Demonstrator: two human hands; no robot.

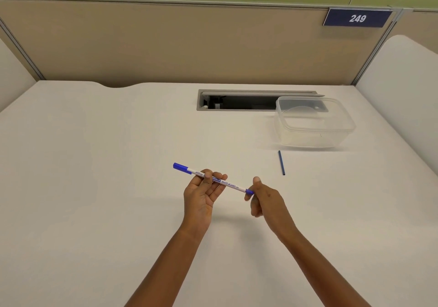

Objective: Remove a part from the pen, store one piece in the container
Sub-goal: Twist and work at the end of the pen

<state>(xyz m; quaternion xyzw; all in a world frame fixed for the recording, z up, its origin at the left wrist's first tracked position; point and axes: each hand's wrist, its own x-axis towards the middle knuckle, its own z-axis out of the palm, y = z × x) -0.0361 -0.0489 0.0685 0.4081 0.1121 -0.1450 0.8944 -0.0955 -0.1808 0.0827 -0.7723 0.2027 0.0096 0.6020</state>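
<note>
While a white desk (94, 188) lies below, a whiteboard pen (213, 179) with a blue cap is held slantwise above it between two bare hands. The white barrel is pinched by the thumb and fingers of the left hand (201, 193), cap end pointing up and to the left. The pen's blue rear end is gripped by the closed fingertips of the right hand (263, 200). A thin dark blue rod (281, 162) is seen lying on the desk to the right, just in front of a clear plastic container (312, 123), which is set beside an open cable slot (237, 100). A plate numbered 249 (357, 17) is fixed to the partition.
</note>
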